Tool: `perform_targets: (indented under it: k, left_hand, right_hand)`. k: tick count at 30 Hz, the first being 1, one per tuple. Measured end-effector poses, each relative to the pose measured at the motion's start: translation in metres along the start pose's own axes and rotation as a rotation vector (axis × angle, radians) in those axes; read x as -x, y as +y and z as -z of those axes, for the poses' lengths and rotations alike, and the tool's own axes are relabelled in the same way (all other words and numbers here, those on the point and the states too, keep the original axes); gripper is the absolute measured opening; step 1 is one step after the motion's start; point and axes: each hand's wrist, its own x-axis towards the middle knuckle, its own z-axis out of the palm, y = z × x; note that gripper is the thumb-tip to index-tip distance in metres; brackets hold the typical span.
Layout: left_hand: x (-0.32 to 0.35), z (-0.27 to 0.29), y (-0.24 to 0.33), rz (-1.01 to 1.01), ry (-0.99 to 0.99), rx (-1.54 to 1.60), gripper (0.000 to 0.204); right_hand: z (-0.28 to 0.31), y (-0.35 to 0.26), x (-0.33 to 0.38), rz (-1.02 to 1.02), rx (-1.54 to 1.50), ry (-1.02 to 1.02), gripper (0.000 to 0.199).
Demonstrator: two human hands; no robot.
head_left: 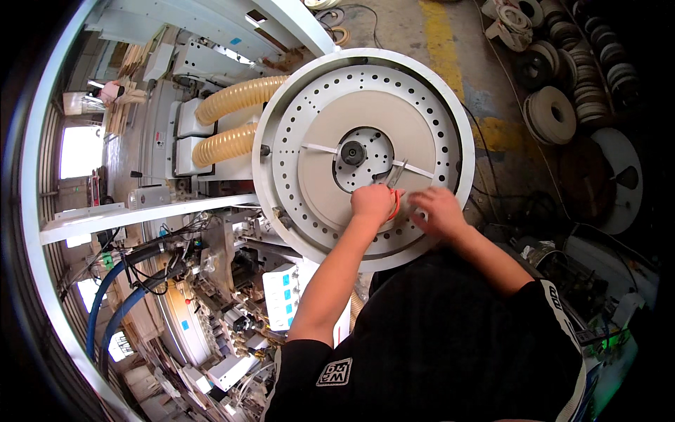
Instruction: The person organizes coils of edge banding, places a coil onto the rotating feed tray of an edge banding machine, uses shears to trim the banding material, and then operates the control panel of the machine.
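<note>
Left hand [372, 202] is fisted around orange-handled scissors [394, 190], blades pointing up toward the black hub [353, 152]. Right hand [437, 209] lies loosely curled on the beige edge-band coil [330, 179], gripping nothing visible. The coil sits seated on the white perforated turntable [365, 77]. Judged status: coil loaded; strip end apparently not yet trimmed.

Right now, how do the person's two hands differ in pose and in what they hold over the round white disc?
The left hand is closed into a fist around the orange handles of scissors; the right hand holds nothing that shows. The left hand sits nearer the disc's black hub; the right hand lies flat, fingers spread, further toward the rim. Both rest over the tan coil on the perforated white disc.
</note>
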Motion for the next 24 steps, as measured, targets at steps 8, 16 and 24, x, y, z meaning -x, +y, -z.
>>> perform_targets:
  k: [8, 16, 24]
  left_hand:
    - [0.065, -0.012, -0.023, 0.066, 0.048, 0.743, 0.059]
    - [0.184, -0.095, -0.054, 0.399, 0.218, 1.541, 0.049]
    - [0.232, -0.132, -0.053, 0.686, 0.359, 1.591, 0.042]
  right_hand:
    - [0.017, 0.045, -0.044, -0.210, 0.023, 0.106, 0.021]
    - [0.122, 0.000, -0.065, -0.255, -1.041, 0.786, 0.017]
    - [-0.013, -0.044, -0.268, -0.071, -0.288, 0.052, 0.041]
